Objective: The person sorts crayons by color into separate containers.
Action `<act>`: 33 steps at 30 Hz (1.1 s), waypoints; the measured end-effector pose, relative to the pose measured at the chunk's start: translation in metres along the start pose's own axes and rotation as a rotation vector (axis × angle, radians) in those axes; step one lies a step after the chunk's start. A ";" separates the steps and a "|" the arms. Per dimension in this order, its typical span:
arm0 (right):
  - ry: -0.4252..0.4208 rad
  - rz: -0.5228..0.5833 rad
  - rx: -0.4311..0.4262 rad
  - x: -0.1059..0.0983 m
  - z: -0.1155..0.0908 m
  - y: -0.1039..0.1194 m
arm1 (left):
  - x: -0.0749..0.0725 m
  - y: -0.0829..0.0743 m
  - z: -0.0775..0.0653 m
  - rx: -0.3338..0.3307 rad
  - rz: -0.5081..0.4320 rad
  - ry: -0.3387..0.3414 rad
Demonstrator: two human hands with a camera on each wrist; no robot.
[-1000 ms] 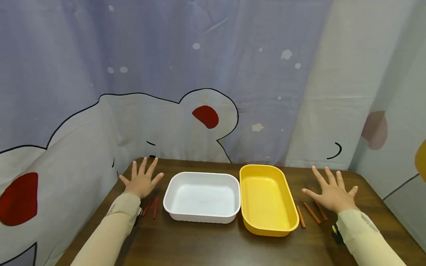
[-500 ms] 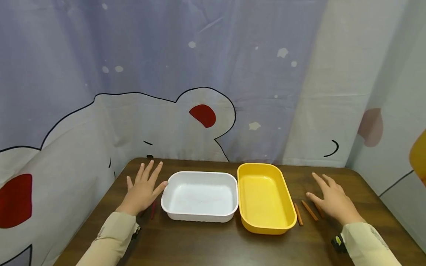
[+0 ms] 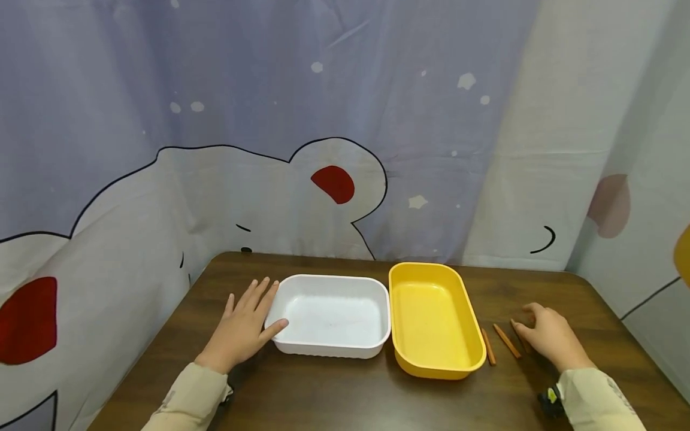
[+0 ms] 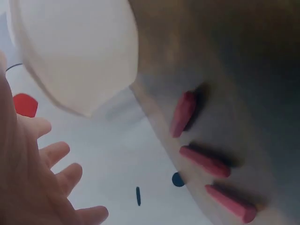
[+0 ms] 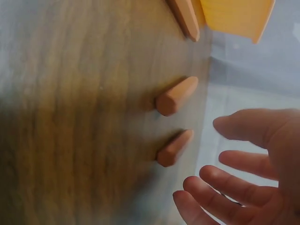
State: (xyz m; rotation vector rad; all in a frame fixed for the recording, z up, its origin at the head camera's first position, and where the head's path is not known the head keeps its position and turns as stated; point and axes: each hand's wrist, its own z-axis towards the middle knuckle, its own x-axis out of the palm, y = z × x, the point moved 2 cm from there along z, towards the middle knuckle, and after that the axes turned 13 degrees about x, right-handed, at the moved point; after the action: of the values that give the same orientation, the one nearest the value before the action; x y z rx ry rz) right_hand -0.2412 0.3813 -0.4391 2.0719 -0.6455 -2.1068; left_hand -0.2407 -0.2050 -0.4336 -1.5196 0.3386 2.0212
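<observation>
At the left end of the white plastic tray [image 3: 329, 349], my left hand [image 3: 239, 335] hovers with fingers spread. Its thumb overlaps the tray's rim in the head view; contact cannot be told. Red faceted sticks, crayon-like [image 4: 183, 114], lie on the table in the left wrist view, hidden under that hand in the head view. On the right, my right hand [image 3: 552, 340] is bent loosely above the outermost orange faceted stick [image 5: 175, 148]. The right wrist view shows nothing between its fingers. A second orange stick [image 5: 177, 96] and a third orange stick [image 3: 488, 347] lie nearer the yellow tray.
The yellow tray [image 3: 439, 372] stands against the white tray's right side. Both are on a dark wooden table [image 3: 345, 395]. A printed curtain [image 3: 420, 120] hangs along the table's back edge and both sides.
My left hand has moved right and toward me, to the white tray's left end, covering the red sticks. My right hand has lowered toward the orange sticks, its spread fingers now drawn in.
</observation>
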 end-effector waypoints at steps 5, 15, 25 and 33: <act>0.053 0.026 0.062 0.004 0.002 -0.003 | 0.006 -0.003 -0.004 0.009 0.002 0.004; 0.051 0.039 0.080 0.011 0.003 -0.004 | 0.011 -0.004 -0.009 -0.001 -0.010 0.039; 0.026 0.049 0.066 0.010 0.002 -0.001 | 0.013 -0.004 -0.010 0.002 -0.026 0.047; 0.011 0.071 0.067 0.012 0.000 -0.002 | 0.014 -0.003 -0.012 0.006 -0.033 0.045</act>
State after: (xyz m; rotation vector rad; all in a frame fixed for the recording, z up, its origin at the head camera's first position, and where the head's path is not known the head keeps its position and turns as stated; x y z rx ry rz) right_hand -0.2417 0.3785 -0.4507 2.0599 -0.7873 -2.0617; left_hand -0.2326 -0.2048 -0.4503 -1.5587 0.3353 1.9608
